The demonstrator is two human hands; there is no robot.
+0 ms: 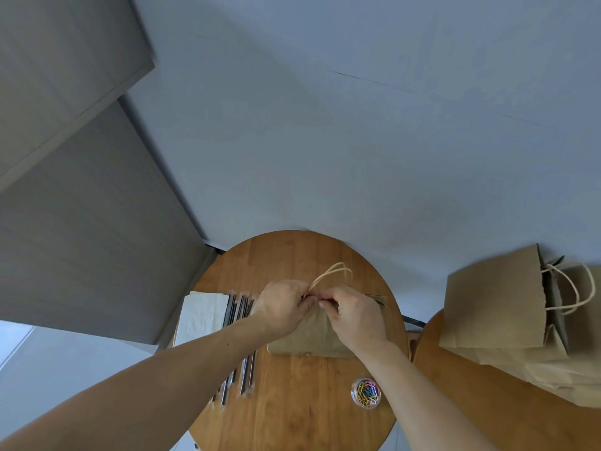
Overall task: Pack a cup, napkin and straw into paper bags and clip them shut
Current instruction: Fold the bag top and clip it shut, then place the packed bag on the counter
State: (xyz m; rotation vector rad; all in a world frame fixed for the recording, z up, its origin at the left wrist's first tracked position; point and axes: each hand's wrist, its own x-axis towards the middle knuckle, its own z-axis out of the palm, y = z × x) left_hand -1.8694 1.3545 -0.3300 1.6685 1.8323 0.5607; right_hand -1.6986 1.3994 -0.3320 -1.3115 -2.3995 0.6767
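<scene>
A brown paper bag (309, 336) stands in the middle of the round wooden table (292, 402), its twine handles (335, 275) sticking up behind my hands. My left hand (281, 305) and my right hand (353, 312) meet at the bag's top edge, fingers curled, pinching the paper together. Whether a clip sits between the fingertips I cannot tell. Wrapped black straws (239, 323) lie in a row left of the bag, partly under my left forearm. White napkins (201, 315) lie beside them. No cup shows; the bag's inside is hidden.
A small clear tub of coloured paper clips (366, 393) sits near the table's front right. A second wooden table (471, 402) on the right carries a pile of brown paper bags (497, 304). A wall stands close behind.
</scene>
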